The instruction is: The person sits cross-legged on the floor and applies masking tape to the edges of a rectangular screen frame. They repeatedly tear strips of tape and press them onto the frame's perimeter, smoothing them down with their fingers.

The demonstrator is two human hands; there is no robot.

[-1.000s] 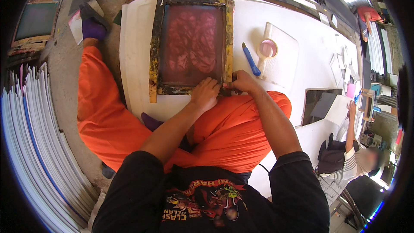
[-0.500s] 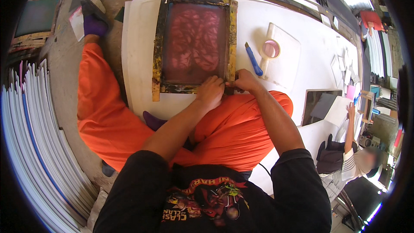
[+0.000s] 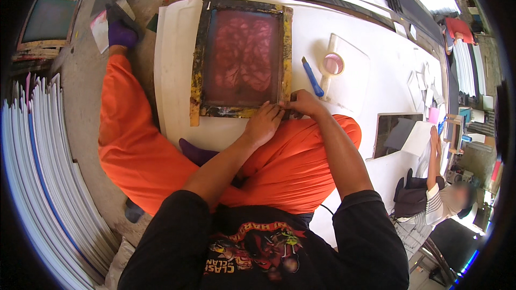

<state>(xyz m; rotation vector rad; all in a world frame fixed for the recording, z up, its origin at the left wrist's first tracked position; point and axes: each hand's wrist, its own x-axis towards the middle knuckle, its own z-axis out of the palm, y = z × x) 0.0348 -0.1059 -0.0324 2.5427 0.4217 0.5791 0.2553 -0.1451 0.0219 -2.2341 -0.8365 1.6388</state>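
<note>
The white board [image 3: 176,64], broadest of the parts, extends beyond and to either side of the hands and supports the work. The folded leg in orange trousers [image 3: 301,177] lies just below the hands; good practice would keep it from nudging the work. The wooden frame [image 3: 287,48] lies on the board, beyond and mostly to the left of the hands, its near right corner at the fingertips. It should rest flat and be braced while that corner is handled. The reddish mesh [image 3: 241,53], enclosed by the frame, is best spared finger pressure. The left hand [image 3: 263,124] reaches its fingers to the corner, palm down; whether it grips anything cannot be told. The right hand [image 3: 305,103] meets it there with fingers curled inward; any object pinched between them is hidden. Short, paired finger movements would likely give the finest control. The blue cutter [image 3: 312,78] lies just beyond the right hand, dark tip pointing away, a sound placement. The tape roll [image 3: 324,66] sits farther out, beyond the cutter and to its right.
</note>
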